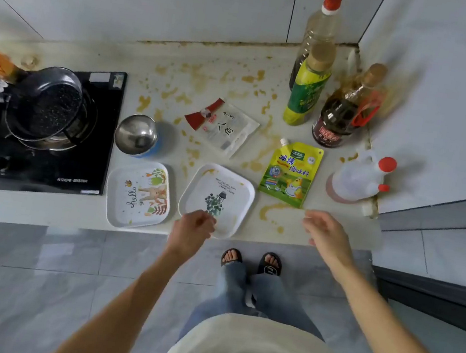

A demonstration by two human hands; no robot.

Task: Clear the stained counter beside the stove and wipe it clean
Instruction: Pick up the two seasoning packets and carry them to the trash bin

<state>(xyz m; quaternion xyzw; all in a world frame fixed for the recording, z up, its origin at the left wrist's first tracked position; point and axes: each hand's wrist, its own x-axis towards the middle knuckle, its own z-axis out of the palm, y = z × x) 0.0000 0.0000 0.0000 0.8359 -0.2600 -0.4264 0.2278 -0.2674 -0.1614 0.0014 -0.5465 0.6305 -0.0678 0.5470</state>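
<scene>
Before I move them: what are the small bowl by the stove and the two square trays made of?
Small bowl: polished metal, likely stainless steel, given its mirror-like reflections. Rabbit-print tray and plant-print tray: probably melamine or plastic; smooth white surfaces with printed designs and rounded moulded rims.

Two trays lay on the tabletop [165,56]: one [122,190] with a rabbit print, one [242,189] with a plant print. Four bottles stood at the corner: clear [319,30], green [308,91], dark [345,114] and white [358,179]. There were two packets, white [222,125] and yellow [290,174], one steel bowl [136,134], and one pan [48,99] on the stove [89,168].
</scene>
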